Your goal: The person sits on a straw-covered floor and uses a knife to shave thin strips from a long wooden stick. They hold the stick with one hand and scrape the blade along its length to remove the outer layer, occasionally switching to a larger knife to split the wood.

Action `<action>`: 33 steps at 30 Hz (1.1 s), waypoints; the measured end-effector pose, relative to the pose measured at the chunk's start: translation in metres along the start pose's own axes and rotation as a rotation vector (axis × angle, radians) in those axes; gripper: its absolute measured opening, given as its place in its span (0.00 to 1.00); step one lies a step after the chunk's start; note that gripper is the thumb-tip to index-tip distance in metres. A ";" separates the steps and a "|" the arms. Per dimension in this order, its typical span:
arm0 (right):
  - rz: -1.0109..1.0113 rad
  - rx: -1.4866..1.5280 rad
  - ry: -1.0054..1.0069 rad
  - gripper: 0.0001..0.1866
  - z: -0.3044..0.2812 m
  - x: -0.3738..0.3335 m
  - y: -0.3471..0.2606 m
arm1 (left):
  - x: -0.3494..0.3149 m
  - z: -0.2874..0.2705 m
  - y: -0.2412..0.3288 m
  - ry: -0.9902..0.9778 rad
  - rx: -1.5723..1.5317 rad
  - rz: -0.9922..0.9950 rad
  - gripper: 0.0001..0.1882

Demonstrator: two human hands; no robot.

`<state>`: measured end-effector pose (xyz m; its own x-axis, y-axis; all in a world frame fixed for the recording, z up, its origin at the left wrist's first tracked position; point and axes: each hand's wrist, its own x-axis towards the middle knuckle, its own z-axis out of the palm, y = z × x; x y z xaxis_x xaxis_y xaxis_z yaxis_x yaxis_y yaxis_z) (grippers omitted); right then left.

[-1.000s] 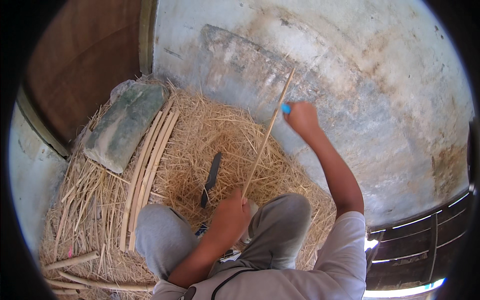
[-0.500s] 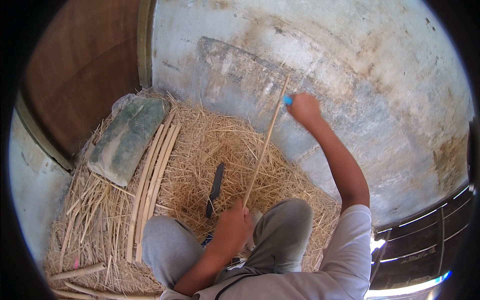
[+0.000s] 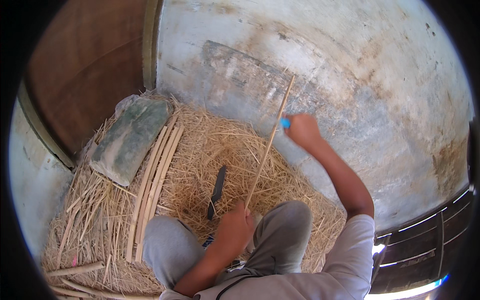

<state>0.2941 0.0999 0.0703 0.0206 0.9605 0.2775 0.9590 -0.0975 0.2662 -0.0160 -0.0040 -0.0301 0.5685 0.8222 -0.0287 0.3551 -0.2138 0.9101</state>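
My left hand [image 3: 232, 231] is closed round the lower end of a long, thin wooden strip [image 3: 265, 157], between my knees. The strip slants up and away to the right, its far end in front of the wall. Along its upper part, my right hand [image 3: 304, 130] is closed on a small tool with a bright blue end [image 3: 285, 122]. That blue end lies against or just beside the strip; the rest of the tool is hidden by my fingers. On the straw ahead of my left hand lies a black, knife-shaped object [image 3: 216, 193].
Loose straw and shavings [image 3: 200, 145] cover the floor. Several pale wooden strips [image 3: 156, 190] lie side by side on the left, beside a greenish worn slab [image 3: 131, 140]. A stained wall [image 3: 350, 100] rises ahead, and a brown door panel [image 3: 90, 65] stands at the far left.
My right hand has come down along the strip toward me, bringing the blue-ended tool with it. My left hand still grips the strip's lower end.
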 end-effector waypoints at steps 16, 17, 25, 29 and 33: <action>0.237 -0.109 0.015 0.12 -0.027 0.031 -0.032 | -0.002 -0.013 0.011 0.023 0.002 -0.041 0.09; 0.273 -0.132 0.016 0.12 -0.023 0.040 -0.027 | -0.002 -0.015 0.013 0.029 -0.016 -0.049 0.10; 0.399 -0.147 0.000 0.10 -0.056 0.049 0.020 | -0.016 -0.008 0.016 -0.017 0.005 -0.062 0.08; 0.093 -0.128 -0.224 0.12 -0.039 -0.020 -0.056 | -0.010 -0.013 0.011 0.026 0.017 -0.054 0.08; -0.109 -0.028 0.064 0.23 -0.030 -0.054 -0.077 | -0.012 -0.012 0.006 0.076 0.017 0.019 0.08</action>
<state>0.2102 0.0473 0.0624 -0.1022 0.9473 0.3036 0.9464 -0.0014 0.3231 -0.0297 -0.0083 -0.0195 0.5174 0.8555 0.0203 0.3577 -0.2377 0.9031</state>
